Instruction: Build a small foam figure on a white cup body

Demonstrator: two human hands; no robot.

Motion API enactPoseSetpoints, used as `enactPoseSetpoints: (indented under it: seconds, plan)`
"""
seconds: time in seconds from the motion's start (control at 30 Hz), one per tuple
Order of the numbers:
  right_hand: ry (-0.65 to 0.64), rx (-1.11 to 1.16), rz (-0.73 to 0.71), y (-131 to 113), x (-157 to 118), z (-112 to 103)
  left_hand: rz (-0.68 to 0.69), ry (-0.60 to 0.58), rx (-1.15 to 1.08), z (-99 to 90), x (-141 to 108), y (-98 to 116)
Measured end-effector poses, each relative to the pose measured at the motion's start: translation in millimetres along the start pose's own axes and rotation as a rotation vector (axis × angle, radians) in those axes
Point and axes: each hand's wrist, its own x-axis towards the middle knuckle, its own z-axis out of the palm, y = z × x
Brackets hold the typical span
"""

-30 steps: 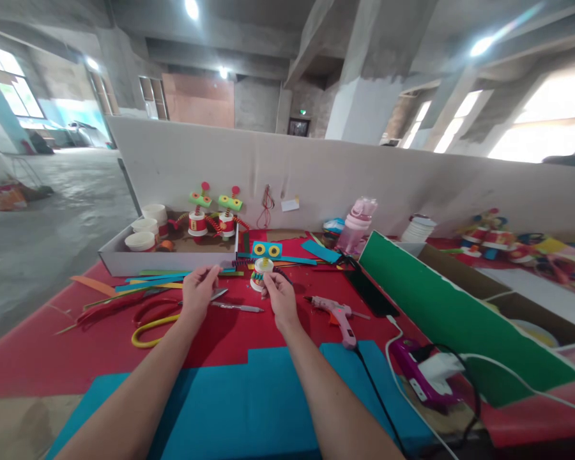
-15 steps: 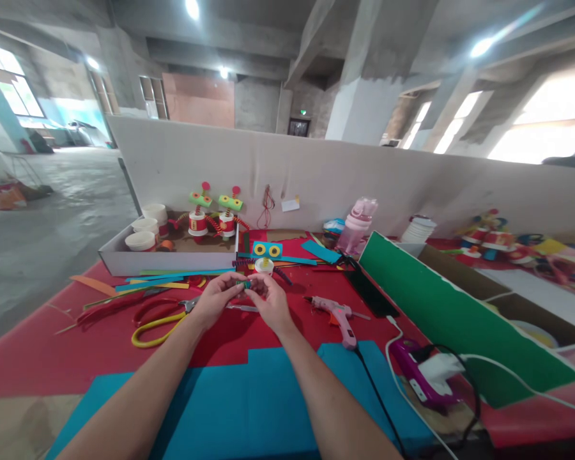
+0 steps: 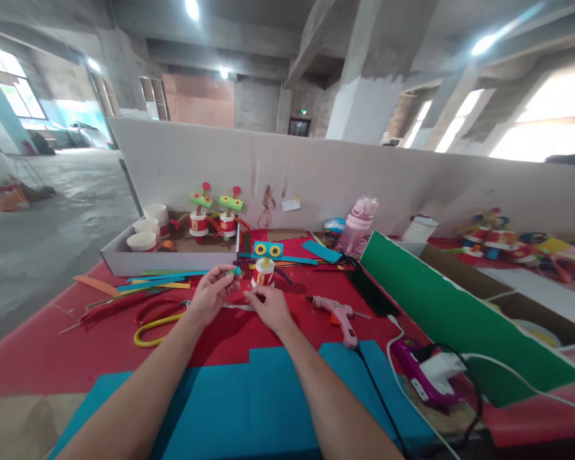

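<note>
Between the thumb and fingers of my left hand [image 3: 214,292] is a small folded paper strip [image 3: 234,271], green and blue. My right hand [image 3: 271,308] is closed at the fingertips, just in front of a paper cup [image 3: 262,275] with a red band; whatever it may pinch is too small to make out. Behind the cup stands a blue paper piece [image 3: 268,250] with two yellow eye shapes. Dark purple folded strips stick out on both sides of the cup. Yellow-handled scissors [image 3: 146,338] lie partly behind my left forearm.
A pink glue gun [image 3: 338,314] lies to the right, its cord running forward past a purple power strip [image 3: 424,377]. At the back left, a white box [image 3: 172,262] holds cups and two finished cup figures. A green panel [image 3: 450,313] stands at right; blue sheets [image 3: 230,409] lie in front.
My hands have come apart. The left hand has moved slightly left and up with the folded strip, while the right has drawn away from it and sits a little lower, uncovering the cup.
</note>
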Motion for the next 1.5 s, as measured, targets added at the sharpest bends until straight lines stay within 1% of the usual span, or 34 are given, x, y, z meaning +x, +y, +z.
enactPoseSetpoints:
  seconds: [0.07, 0.13, 0.2, 0.3, 0.4, 0.53, 0.6, 0.77, 0.87, 1.0, 1.07, 1.13, 1.17, 1.23, 1.3, 1.37, 1.4, 1.43, 1.5]
  plan:
    - [0.102, 0.031, 0.027, 0.6, 0.7, -0.6, -0.015, 0.018, -0.086, -0.6, 1.1, 2.3]
    - [0.163, 0.087, 0.059, 1.5, 1.7, -0.6, -0.034, 0.021, -0.106, -0.3, 1.4, 2.8]
    - [0.148, 0.168, 0.095, 3.9, 2.8, 0.4, -0.036, 0.019, -0.061, 0.7, 0.8, 1.2]
    - [0.102, 0.319, 0.147, 9.2, 4.5, 2.1, 0.017, 0.006, 0.075, 3.2, -1.7, -2.6]
    - [0.127, 0.377, 0.195, 12.3, 5.9, 1.6, 0.077, 0.002, 0.232, 5.9, -4.4, -4.6]
    - [0.159, 0.416, 0.265, 9.1, 6.7, 0.4, 0.115, 0.007, 0.388, 8.0, -5.0, -5.0]
    - [0.147, 0.448, 0.254, 5.4, 6.5, 1.0, 0.138, -0.007, 0.448, 7.7, -3.7, -6.2]
    - [0.137, 0.384, 0.1, -1.2, 3.7, 0.6, 0.199, -0.083, 0.564, 6.0, -1.4, -11.3]
    - [0.126, 0.364, 0.087, 0.5, 3.1, -0.5, 0.199, -0.097, 0.562, 7.0, -2.3, -12.4]
    - [0.12, 0.339, 0.084, 2.0, 4.8, 1.8, 0.147, -0.089, 0.544, 9.6, -2.9, -12.5]
    - [0.14, 0.312, 0.09, -1.5, 4.7, -0.3, 0.125, -0.08, 0.508, 10.0, -2.4, -12.7]
    - [0.198, 0.282, 0.109, -7.3, 1.1, -11.0, 0.101, -0.058, 0.457, 9.0, -1.5, -13.0]
    - [0.233, 0.255, 0.116, -10.4, -3.0, -20.6, 0.088, -0.044, 0.434, 8.1, -1.0, -13.1]
    - [0.292, 0.139, 0.12, -15.7, -17.0, -48.3, 0.062, -0.031, 0.422, 6.2, -0.1, -13.4]
    - [0.342, -0.124, 0.11, -17.7, -37.8, -83.2, 0.061, -0.018, 0.423, 5.7, 0.1, -13.7]
    - [0.443, -0.456, 0.128, -14.6, -60.4, -118.3, 0.069, 0.003, 0.401, 7.4, -0.5, -14.2]
    - [0.444, -0.599, 0.178, -11.1, -70.3, -133.4, 0.069, 0.013, 0.379, 8.9, -0.9, -14.5]
    - [0.445, -0.715, 0.261, -6.6, -78.6, -146.0, 0.066, 0.017, 0.354, 10.6, -1.3, -15.0]
    - [0.339, -0.868, 0.47, 4.2, -89.4, -161.9, 0.069, 0.021, 0.312, 13.3, -1.8, -16.3]
